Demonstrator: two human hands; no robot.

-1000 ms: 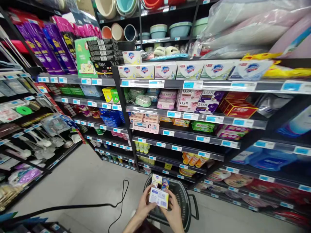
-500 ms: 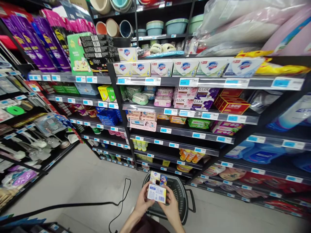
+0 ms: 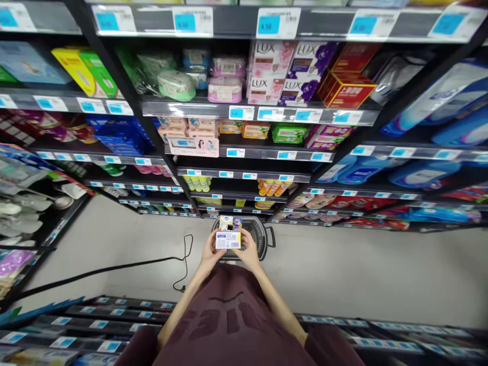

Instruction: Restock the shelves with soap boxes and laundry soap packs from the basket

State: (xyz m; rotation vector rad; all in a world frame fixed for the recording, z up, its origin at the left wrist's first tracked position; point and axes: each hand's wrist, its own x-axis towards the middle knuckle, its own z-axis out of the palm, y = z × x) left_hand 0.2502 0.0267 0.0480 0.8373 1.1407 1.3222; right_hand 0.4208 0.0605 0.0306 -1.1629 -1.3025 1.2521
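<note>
One likely light, stiff box (image 3: 227, 241), best held by its ends, is clasped mid-frame between half-curled left hand (image 3: 209, 250) and right hand (image 3: 249, 249).

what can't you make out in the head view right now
Held box: head view, print too small and blurred to read.
Basket: head view, part of its inside hidden by the held box, left hand and right hand.
Upper boxes: head view, cut off by the top edge.

dark maroon shirt (image 3: 244, 351), blocky darker print (image 3: 232, 321) across the front, matching sleeves (image 3: 139, 348), bare forearms (image 3: 280, 307)
</note>
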